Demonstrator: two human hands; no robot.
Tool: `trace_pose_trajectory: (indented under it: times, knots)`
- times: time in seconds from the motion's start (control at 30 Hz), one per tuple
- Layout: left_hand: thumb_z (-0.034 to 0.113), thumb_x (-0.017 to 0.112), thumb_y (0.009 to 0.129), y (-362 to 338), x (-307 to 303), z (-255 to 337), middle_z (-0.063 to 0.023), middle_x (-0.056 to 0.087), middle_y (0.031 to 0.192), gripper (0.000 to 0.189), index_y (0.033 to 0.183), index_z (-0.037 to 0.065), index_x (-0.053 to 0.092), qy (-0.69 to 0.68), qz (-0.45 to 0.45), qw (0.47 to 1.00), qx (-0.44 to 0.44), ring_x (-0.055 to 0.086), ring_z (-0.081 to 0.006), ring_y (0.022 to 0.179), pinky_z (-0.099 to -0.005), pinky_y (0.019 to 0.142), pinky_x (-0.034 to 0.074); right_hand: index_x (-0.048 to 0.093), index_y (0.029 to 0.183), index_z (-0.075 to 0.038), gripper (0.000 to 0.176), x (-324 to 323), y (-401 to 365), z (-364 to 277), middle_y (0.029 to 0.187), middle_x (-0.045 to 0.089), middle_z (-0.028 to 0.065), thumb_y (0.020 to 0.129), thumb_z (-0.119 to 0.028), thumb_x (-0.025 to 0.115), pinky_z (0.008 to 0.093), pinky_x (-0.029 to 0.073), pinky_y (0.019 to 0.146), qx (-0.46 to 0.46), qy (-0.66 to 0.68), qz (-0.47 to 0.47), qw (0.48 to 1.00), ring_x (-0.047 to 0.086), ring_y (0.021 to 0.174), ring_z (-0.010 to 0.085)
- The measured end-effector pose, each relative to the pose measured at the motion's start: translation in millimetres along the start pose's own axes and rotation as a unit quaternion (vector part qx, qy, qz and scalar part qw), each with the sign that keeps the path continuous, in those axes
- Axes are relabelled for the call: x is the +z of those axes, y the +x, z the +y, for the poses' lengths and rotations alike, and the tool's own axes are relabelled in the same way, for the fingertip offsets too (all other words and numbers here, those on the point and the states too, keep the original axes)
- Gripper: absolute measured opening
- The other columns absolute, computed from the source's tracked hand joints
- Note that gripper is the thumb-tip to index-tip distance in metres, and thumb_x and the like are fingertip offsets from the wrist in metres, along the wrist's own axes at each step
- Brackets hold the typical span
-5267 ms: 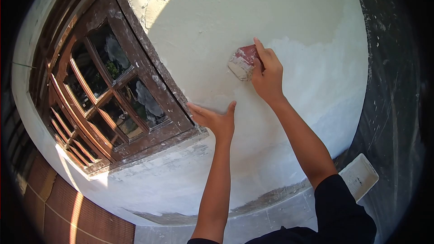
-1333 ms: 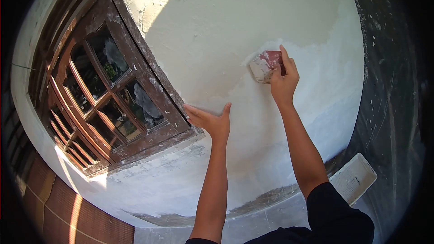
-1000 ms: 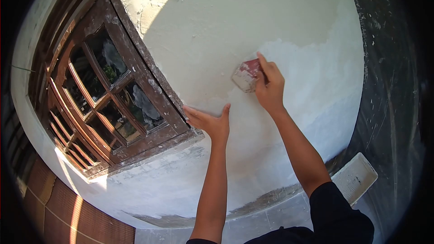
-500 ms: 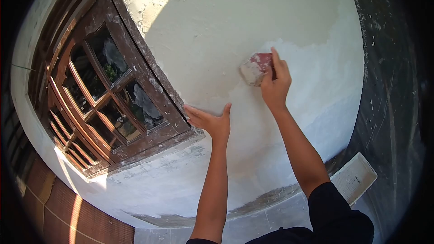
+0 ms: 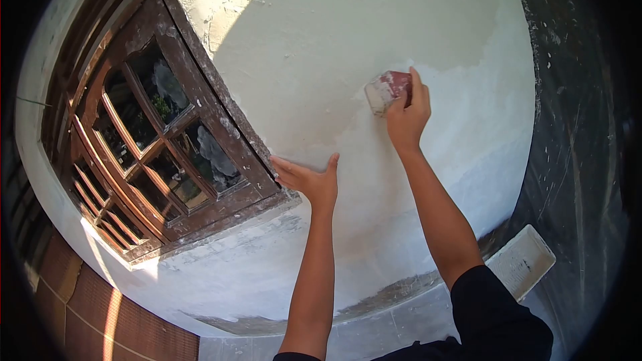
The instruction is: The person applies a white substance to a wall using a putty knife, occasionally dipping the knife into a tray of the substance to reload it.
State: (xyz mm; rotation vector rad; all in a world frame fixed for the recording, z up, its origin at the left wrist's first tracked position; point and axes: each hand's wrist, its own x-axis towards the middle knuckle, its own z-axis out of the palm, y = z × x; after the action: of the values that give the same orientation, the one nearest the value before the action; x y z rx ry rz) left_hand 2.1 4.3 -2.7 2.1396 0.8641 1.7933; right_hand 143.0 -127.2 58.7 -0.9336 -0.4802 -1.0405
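My right hand [image 5: 409,113] grips a red block-like tool [image 5: 389,92] smeared with whitish plaster, its face against the wall [image 5: 321,60]. The wall has a damp grey-beige coat in its upper part and a whiter surface to the right and below. My left hand [image 5: 311,179] rests on the wall with thumb and fingers spread, holding nothing. Its fingertips touch the corner area of the brown wooden window frame [image 5: 257,194].
A window with several glass panes [image 5: 157,137] fills the left side. At the lower right a white tray [image 5: 521,261] lies by a dark, scratched surface [image 5: 575,180]. Grey floor tiles [image 5: 421,317] run along the wall's foot, with a brown woven surface [image 5: 147,324] at lower left.
My right hand and the red tool have moved slightly up and to the right along the wall. My left hand has stayed almost in place.
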Motion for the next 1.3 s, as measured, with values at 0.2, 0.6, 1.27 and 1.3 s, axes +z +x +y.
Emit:
trace_pose_trajectory:
  times: [0.2, 0.6, 1.27, 1.3]
  knots:
    - [0.046, 0.087, 0.066, -1.5, 0.6, -0.6, -0.0301, -0.001, 0.156, 0.142, 0.149, -0.003, -0.017, 0.007, 0.003, 1.000, 0.018, 0.001, -0.0431, 0.147, -0.0590, 0.117, -0.006, 0.056, 0.128, 0.001, 0.048, -1.4, -26.5, -18.8, 0.097, 0.057, 0.0181, 0.081, 0.012, 0.051, 0.0377, 0.049, 0.076, -0.039, 0.060, -0.217, 0.974, 0.060, 0.086, 0.0333]
    - [0.032, 0.077, 0.079, -37.7, 3.5, 35.6, -0.0227, 0.000, 0.158, 0.114, 0.152, 0.000, -0.005, 0.041, 0.030, 0.998, 0.042, 0.000, -0.0382, 0.149, -0.0601, 0.115, -0.005, 0.053, 0.129, 0.003, 0.043, -54.1, -25.3, 6.4, 0.115, 0.061, 0.0193, 0.087, 0.007, 0.051, 0.0363, 0.048, 0.091, 0.124, -0.006, -0.152, 0.981, 0.061, 0.105, 0.0290]
    - [-0.003, 0.059, 0.077, -258.7, 111.7, 99.9, -0.0114, 0.059, 0.107, 0.046, 0.121, 0.005, 0.052, -0.191, -0.317, 0.898, 0.239, 0.055, -0.0297, 0.104, -0.0420, 0.086, 0.041, 0.059, 0.116, 0.002, 0.027, -294.4, -27.7, 119.4, 0.098, 0.068, 0.0157, 0.089, 0.002, 0.055, 0.0335, 0.052, 0.080, 0.301, -0.171, -0.056, 0.936, 0.066, 0.088, 0.0226]
    - [-0.003, 0.059, 0.077, -271.6, 116.3, 101.8, -0.0110, 0.060, 0.105, 0.045, 0.120, 0.006, 0.053, -0.195, -0.345, 0.889, 0.227, 0.056, -0.0294, 0.102, -0.0414, 0.085, 0.042, 0.059, 0.115, 0.002, 0.027, -308.7, -25.9, 118.8, 0.098, 0.068, 0.0160, 0.089, 0.002, 0.055, 0.0334, 0.052, 0.080, 0.313, -0.188, -0.057, 0.929, 0.066, 0.088, 0.0229]
